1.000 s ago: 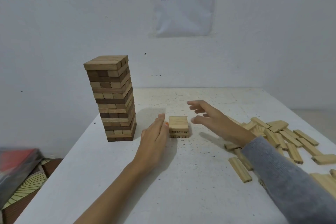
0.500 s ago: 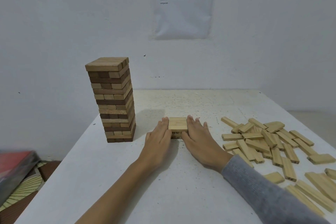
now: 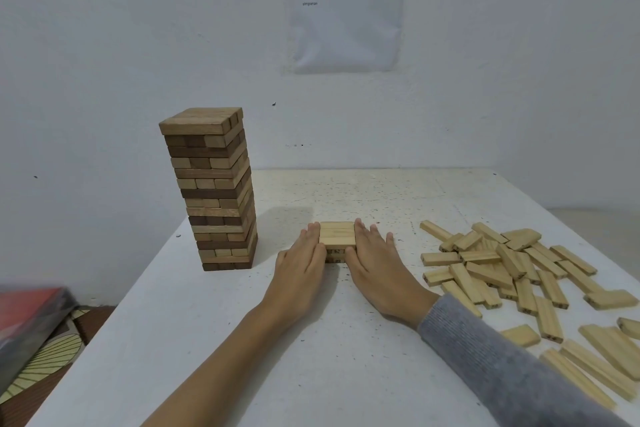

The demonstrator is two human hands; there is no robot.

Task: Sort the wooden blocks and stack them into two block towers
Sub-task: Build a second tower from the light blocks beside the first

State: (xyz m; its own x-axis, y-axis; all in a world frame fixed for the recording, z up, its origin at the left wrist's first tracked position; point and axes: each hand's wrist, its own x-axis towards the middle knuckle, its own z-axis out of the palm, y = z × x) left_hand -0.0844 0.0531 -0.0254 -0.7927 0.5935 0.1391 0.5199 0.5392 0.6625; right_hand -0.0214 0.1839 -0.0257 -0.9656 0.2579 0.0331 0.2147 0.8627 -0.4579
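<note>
While laid flat, left hand (image 3: 300, 263) and right hand (image 3: 379, 267) press short stack (image 3: 337, 235) | layers — seemingly two

My left hand (image 3: 300, 269): fingers straight, palm turned inward, forearm bare | my right hand (image 3: 379, 272): fingers straight, palm inward, grey knitted sleeve (image 3: 502, 369) to wrist

Bare test room, white wall (image 3: 138, 45), taped instruction sheet (image 3: 346, 7), plain table (image 3: 242, 340)

White table (image 3: 346, 374) — tall tower (image 3: 214, 191), short stack (image 3: 337, 236), loose blocks (image 3: 512, 267).
</note>
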